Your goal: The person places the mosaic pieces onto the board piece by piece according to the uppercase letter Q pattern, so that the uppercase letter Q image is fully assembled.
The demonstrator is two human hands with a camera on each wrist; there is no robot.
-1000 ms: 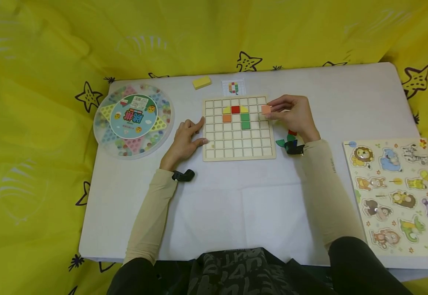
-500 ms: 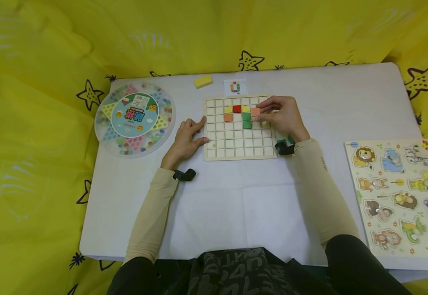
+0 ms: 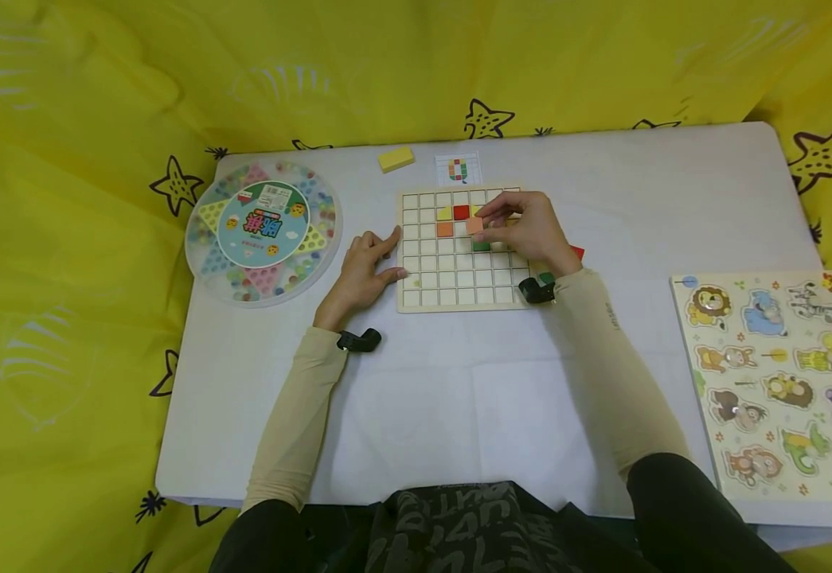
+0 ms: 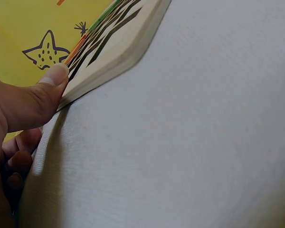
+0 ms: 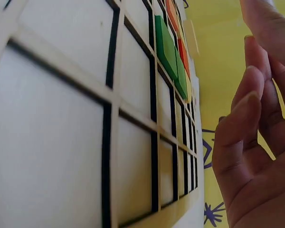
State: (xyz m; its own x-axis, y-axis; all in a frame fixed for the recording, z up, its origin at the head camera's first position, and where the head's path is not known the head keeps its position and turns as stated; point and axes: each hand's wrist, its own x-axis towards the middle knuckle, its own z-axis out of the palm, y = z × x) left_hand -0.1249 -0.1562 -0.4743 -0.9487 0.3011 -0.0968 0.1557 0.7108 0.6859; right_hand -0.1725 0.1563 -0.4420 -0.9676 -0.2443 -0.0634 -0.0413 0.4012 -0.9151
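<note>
Right hand (image 3: 525, 228) pinches an orange tile (image 3: 474, 227) over the board (image 3: 447, 298); left hand (image 3: 360, 272), thumb and forefinger spread, touches the board's left edge. Placement appears underway; next move likely requires squaring tile to cell.

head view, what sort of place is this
Probably a curtained play or filming booth: yellow cloth with starfish prints hangs around a white table holding a grid board and an animal puzzle.
</note>
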